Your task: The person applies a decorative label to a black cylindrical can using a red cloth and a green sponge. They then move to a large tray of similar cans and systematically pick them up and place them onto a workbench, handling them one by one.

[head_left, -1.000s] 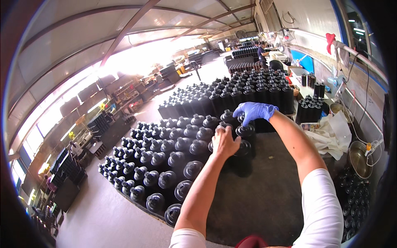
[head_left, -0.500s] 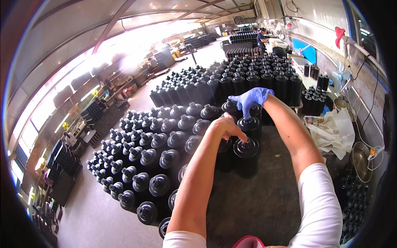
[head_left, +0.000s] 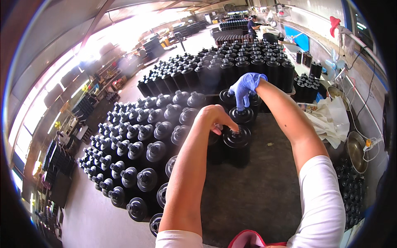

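Head view: bare left grip (head_left: 216, 116) and gloved right grip (head_left: 247, 87) touch glossy cylinders (head_left: 237, 141); closure unclear.

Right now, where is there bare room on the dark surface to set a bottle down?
The main bare patch is the dark surface between the forearms, bordered ahead by the bottle at the left hand; a pale scrap lies there. It's crowded left of the left forearm and beyond the right hand, where black bottles stand packed.

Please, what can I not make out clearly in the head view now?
In the head view:
Black cylinder under the right hand: neck covered by gloved fingers.
Some other cylinders: hidden behind the left forearm.
Far co-worker: too small for detail.
Lower-right dark items: too small, dim.
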The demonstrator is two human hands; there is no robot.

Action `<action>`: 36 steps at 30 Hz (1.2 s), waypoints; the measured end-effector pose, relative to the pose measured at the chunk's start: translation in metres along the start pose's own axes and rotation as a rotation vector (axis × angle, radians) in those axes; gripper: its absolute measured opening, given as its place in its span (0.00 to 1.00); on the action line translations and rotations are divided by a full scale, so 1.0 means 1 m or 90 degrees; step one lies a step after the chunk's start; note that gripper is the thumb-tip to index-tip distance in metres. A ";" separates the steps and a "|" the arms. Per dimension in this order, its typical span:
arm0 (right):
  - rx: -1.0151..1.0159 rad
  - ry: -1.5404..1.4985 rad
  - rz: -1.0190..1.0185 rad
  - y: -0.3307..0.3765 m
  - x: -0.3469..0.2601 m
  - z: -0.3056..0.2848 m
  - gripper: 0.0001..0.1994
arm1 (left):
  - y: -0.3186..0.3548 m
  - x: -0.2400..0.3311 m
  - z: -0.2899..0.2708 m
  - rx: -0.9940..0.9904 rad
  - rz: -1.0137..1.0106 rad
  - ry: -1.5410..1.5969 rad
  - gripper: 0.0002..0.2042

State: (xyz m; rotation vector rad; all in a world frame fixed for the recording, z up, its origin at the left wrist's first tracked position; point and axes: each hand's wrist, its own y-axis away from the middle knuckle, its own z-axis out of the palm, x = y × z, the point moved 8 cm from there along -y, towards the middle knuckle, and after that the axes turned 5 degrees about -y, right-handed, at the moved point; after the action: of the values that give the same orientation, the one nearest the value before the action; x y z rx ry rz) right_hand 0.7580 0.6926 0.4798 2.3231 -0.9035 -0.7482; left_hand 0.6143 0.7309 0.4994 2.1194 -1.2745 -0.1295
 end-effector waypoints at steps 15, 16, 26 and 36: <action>0.353 -0.268 -0.207 0.176 0.093 0.084 0.23 | 0.056 0.062 0.043 0.171 0.257 0.095 0.16; 0.347 -0.312 -0.190 0.184 0.106 0.091 0.24 | 0.069 0.071 0.051 0.140 0.234 0.082 0.25; 0.373 -0.455 0.064 0.364 0.294 0.213 0.17 | 0.113 0.290 0.125 0.028 0.401 -0.006 0.33; 0.573 -0.762 0.030 0.389 0.434 0.364 0.23 | 0.097 0.484 0.227 -0.072 0.519 -0.125 0.35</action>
State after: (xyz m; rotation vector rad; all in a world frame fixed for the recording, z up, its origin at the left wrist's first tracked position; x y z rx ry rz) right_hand 0.6229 0.0324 0.3443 2.3550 -2.1124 -2.1418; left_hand 0.7034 0.1951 0.4925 1.3771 -2.0870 -0.0521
